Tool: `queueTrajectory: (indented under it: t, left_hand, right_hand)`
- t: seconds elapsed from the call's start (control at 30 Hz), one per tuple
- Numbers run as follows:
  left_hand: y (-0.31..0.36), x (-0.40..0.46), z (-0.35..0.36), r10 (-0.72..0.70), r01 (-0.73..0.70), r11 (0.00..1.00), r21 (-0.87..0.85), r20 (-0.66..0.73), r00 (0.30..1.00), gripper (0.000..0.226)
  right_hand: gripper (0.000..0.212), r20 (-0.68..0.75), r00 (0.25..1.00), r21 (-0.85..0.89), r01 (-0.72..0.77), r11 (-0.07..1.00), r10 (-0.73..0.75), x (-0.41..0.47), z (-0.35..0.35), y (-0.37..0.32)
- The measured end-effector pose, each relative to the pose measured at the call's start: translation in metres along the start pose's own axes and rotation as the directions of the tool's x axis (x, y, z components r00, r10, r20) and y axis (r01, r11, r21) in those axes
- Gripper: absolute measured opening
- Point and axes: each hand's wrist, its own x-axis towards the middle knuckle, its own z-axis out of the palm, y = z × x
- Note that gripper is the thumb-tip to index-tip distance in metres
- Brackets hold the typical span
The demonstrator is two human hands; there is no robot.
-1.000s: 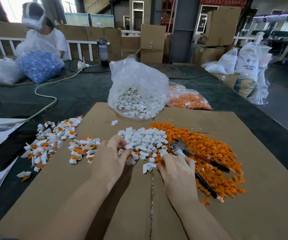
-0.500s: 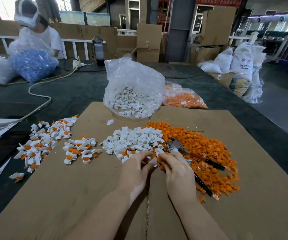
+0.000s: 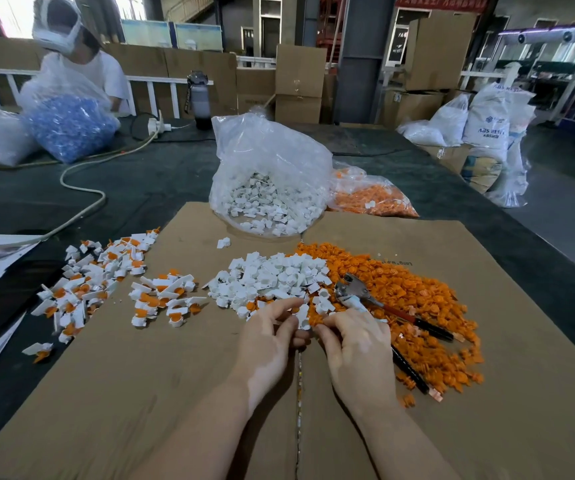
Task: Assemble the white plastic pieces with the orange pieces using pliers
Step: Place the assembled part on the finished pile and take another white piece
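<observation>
Head view: both hands meet at the near edge of the parts, over the seam of the cardboard sheet [image 3: 140,393] that covers the tabletop. Left hand [image 3: 268,341] pinches a white piece [image 3: 302,315] between thumb and fingertips; right hand [image 3: 357,344] has its fingers curled in against the same piece — whether it holds an orange piece is hidden by the fingers.

Stock: loose white pieces [image 3: 275,275] in a heap just beyond the hands, orange pieces [image 3: 410,296] spread to the right of them. Pliers [image 3: 352,292] lie on the orange heap, just right of the right hand, handles pointing near-right, untouched. Finished white-and-orange units [image 3: 106,282] sit in two clusters to the left. Bag of white pieces [image 3: 265,188] and bag of orange pieces [image 3: 369,199] stand at the far edge of the sheet.

Step in hand, as judged: mating one orange insert into one white piece by hand before the squeeze.

Notes for doing it well — turn the white piece so its opening faces the right hand; seat the insert square, not cocked; keep the left pinch on the sides, clear of the opening. Then the right hand takes the pliers, close by, and presses gently so the plastic does not crack.
</observation>
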Motion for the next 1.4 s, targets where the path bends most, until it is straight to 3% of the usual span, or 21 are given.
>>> queueTrajectory:
  t: [0.43, 0.67, 0.83, 1.17, 1.4]
  left_hand:
    - [0.003, -0.002, -0.001, 0.002, -0.001, 1.0, -0.011, 0.031, 1.0, 0.021]
    - [0.005, -0.004, -0.001, 0.05, -0.051, 0.998, 0.033, 0.047, 0.998, 0.026]
    - [0.0, -0.005, 0.0, 0.025, -0.027, 0.999, 0.03, 0.083, 0.996, 0.017]
    - [0.001, -0.01, 0.0, 0.042, -0.044, 0.999, 0.02, 0.088, 0.995, 0.024]
    - [0.004, -0.015, -0.001, 0.13, -0.145, 0.972, 0.184, 0.093, 0.987, 0.028]
  right_hand:
    - [0.017, 0.02, 0.996, -0.012, 0.082, 0.997, -0.082, -0.001, 0.0, -0.002]
    - [0.025, 0.063, 0.996, -0.025, 0.062, 0.998, -0.061, -0.001, 0.002, 0.0]
    - [0.032, 0.063, 0.997, -0.032, 0.046, 0.998, -0.043, -0.001, 0.003, -0.001]
    - [0.031, 0.078, 0.994, 0.018, 0.069, 0.997, -0.071, -0.001, 0.001, -0.001]
    - [0.032, 0.103, 0.991, 0.014, 0.08, 0.997, -0.081, -0.001, 0.0, -0.001]
